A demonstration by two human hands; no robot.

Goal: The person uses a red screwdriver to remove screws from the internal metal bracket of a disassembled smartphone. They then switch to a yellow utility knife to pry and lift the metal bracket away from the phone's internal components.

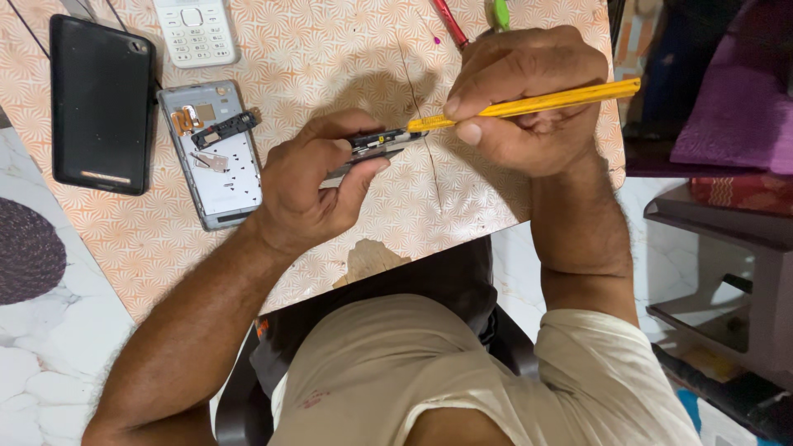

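The small dark phone part (376,144) lay between your two hands, edge-on to the camera above the patterned tabletop (347,58), with its long axis running roughly left to right and tilting slightly up toward the right. It looked thin and flat, black and grey, with small metal bits along its upper edge; finer detail was too small to tell. Your left hand (310,186) had it pinched, thumb under one long edge and fingers curled over the other, so that hand was the nearer one, in full contact. Your right hand (524,99) was closed around a yellow tool (537,102), gripped like a pen, its long axis nearly in line with the part and its tip touching the part's right end. Farther left on the table lay an opened grey phone frame (216,161), a black back cover (101,103) beside it, and a white keypad phone (197,31) above. A red-handled tool (450,23) and a green one (497,12) lay near the top edge.
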